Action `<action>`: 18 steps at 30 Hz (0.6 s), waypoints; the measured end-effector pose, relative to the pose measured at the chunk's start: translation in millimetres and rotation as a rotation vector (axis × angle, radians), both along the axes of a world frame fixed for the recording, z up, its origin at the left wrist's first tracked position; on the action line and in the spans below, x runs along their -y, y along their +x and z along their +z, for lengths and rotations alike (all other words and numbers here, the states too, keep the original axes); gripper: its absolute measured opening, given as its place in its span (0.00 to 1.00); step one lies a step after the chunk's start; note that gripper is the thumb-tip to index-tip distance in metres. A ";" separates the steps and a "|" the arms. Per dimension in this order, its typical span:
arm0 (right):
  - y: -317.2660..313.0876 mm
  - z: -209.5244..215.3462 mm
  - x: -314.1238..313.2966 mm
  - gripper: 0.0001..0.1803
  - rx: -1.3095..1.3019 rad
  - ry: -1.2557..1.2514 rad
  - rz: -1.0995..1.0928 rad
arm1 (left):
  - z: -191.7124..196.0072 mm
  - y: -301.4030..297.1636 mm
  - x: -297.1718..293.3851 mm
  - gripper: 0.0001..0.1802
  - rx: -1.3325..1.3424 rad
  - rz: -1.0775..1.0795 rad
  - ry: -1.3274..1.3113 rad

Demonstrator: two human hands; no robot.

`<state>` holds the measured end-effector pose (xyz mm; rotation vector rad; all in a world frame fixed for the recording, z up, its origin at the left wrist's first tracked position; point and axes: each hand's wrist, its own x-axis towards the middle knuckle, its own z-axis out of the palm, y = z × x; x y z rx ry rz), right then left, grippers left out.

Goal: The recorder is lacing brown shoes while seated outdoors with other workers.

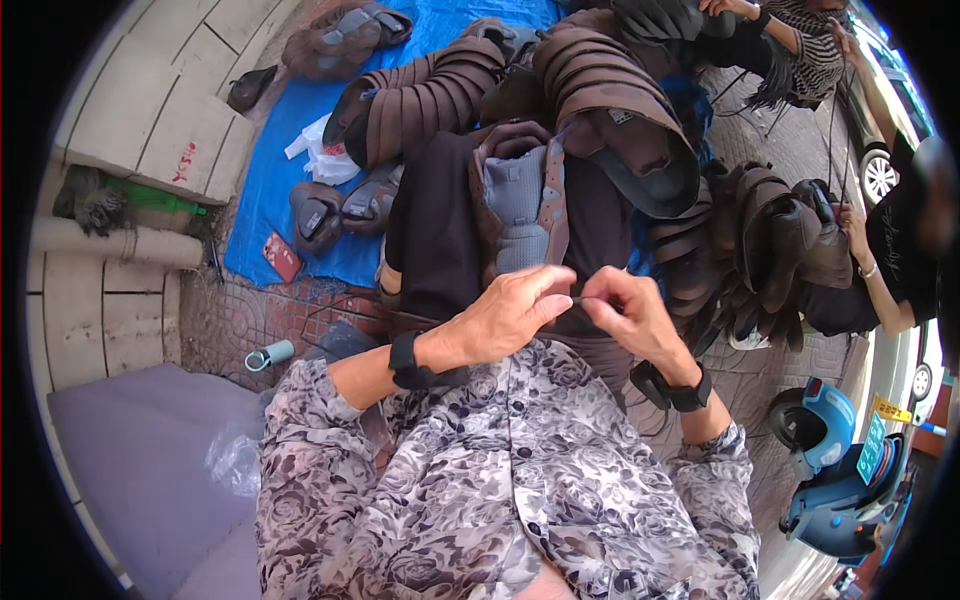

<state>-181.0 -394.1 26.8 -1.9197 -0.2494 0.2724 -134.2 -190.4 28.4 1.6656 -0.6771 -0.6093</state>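
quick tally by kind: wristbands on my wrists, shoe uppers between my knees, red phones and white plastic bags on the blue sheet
black wristbands: 2
shoe upper, grey and brown: 1
red phone: 1
white plastic bag: 1
total: 5

pinched item (577,301) unclear, co-worker's head (936,195) blurred

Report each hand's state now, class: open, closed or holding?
Left hand: partly curled; grip cannot be told.
Right hand: closed; anything held is too small to tell.

A single head-worn fisheye view looks steeply down — close over the left hand (503,318) and right hand (637,317).
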 end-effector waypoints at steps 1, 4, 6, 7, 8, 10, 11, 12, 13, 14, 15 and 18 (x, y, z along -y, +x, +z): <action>-1.4 3.3 7.9 0.02 0.021 -0.027 -0.107 | -0.8 -0.5 -2.7 0.12 -0.468 -0.040 -0.025; -4.8 3.2 57.2 0.02 0.222 -0.211 -0.457 | -7.2 5.4 -30.5 0.11 -0.324 -0.148 0.098; -10.7 -11.0 109.2 0.01 0.349 -0.403 -0.722 | -13.8 7.3 -57.3 0.10 -0.410 -0.104 0.058; -17.8 -22.9 136.6 0.02 0.342 -0.489 -0.820 | -13.3 8.2 -70.1 0.10 -0.440 -0.110 0.095; -23.1 -35.1 155.6 0.03 0.337 -0.567 -0.911 | -12.9 7.3 -82.6 0.10 -0.468 -0.107 0.134; -29.1 -48.4 168.1 0.05 0.247 -0.829 -0.924 | -12.8 -0.3 -102.3 0.10 -0.598 -0.033 0.111; -34.0 -52.1 169.8 0.08 0.144 -1.101 -0.939 | -10.7 -0.1 -107.5 0.09 -0.602 -0.026 0.103; -40.8 -56.7 169.2 0.15 0.178 -1.210 -0.785 | -7.8 1.5 -104.8 0.09 -0.598 -0.022 0.095; -31.9 -45.9 140.5 0.20 0.264 -1.129 -0.701 | -4.0 0.5 -100.7 0.09 -0.498 -0.009 0.108; -17.0 -19.5 96.4 0.22 0.525 -0.944 -0.619 | -0.7 0.7 -93.0 0.09 -0.400 -0.007 0.117; -7.2 -4.7 58.1 0.23 0.583 -0.720 -0.540 | 2.8 2.9 -77.2 0.09 -0.318 -0.029 0.091; 6.8 9.0 -27.2 0.17 0.299 -0.082 -0.095 | 16.4 7.6 -34.6 0.08 0.046 -0.055 0.082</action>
